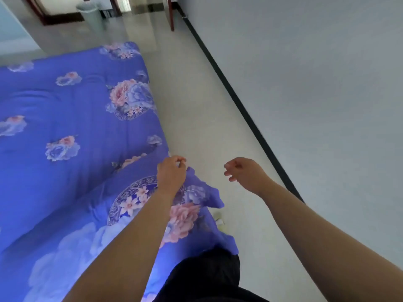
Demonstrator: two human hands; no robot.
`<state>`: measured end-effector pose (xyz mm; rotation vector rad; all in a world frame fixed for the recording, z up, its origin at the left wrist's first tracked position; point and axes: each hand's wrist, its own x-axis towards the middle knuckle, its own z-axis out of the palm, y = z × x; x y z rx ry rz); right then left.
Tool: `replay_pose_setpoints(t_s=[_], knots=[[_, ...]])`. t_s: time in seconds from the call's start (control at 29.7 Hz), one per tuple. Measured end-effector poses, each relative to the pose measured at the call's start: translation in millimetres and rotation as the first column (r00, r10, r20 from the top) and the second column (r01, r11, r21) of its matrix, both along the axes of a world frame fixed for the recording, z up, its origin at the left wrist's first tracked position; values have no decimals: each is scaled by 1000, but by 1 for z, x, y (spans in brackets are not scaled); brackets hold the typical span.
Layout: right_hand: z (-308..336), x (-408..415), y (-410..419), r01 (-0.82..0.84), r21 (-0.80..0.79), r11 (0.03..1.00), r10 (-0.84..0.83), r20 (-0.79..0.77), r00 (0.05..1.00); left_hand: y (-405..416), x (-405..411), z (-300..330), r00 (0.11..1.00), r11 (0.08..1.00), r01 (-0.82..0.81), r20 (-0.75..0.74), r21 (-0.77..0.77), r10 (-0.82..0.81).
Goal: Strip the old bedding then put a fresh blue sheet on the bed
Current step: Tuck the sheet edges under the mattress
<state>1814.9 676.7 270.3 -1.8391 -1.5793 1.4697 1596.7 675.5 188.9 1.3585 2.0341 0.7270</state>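
Note:
A blue sheet (72, 118) printed with pink and pale flowers covers the bed on the left. Its near right corner (202, 195) is folded up into a loose flap that hangs over the bed's edge. My left hand (171, 174) hovers just above that flap, fingers loosely curled, with no fabric visible between the fingertips. Out over the floor to the right of the bed, my right hand (242, 171) is loosely curled and holds nothing.
A pale tiled aisle (196, 110) runs between the bed and the white wall (316, 94) with its dark skirting. A grey bin (90, 15) stands by a doorway at the far end. My dark-clothed leg (207, 277) is against the bed's edge.

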Motion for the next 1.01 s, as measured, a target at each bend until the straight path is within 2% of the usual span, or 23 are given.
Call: replay_pose_setpoints(t_s=[0.13,0.27,0.37,0.61,0.78,0.88,0.94,1.01], knots=[[-10,16,103,-51,-8,999,51,27,998,96,14,-17,997,995,-57,51,-87,62],[-10,21,233,-9,-6,1000,9,20,1000,213,28,-2,991,992,-110,73,-62,115],[-10,0,322,-79,-12,997,80,16,997,288,20,13,985,988,-151,81,-35,153],[-28,-72,522,-300,-1,954,300,-39,953,454,-31,9,954,954,-278,81,-115,288],[-17,-119,679,-481,19,877,481,1,877,571,-64,13,885,888,-426,125,-175,449],[-12,-157,758,-509,30,860,509,16,861,628,-90,24,844,857,-469,177,-214,506],[-18,-192,803,-535,29,844,535,-15,845,664,-113,27,821,841,-486,205,-235,532],[-23,-233,844,-582,9,813,582,-52,812,700,-145,24,767,783,-579,175,-225,617]])
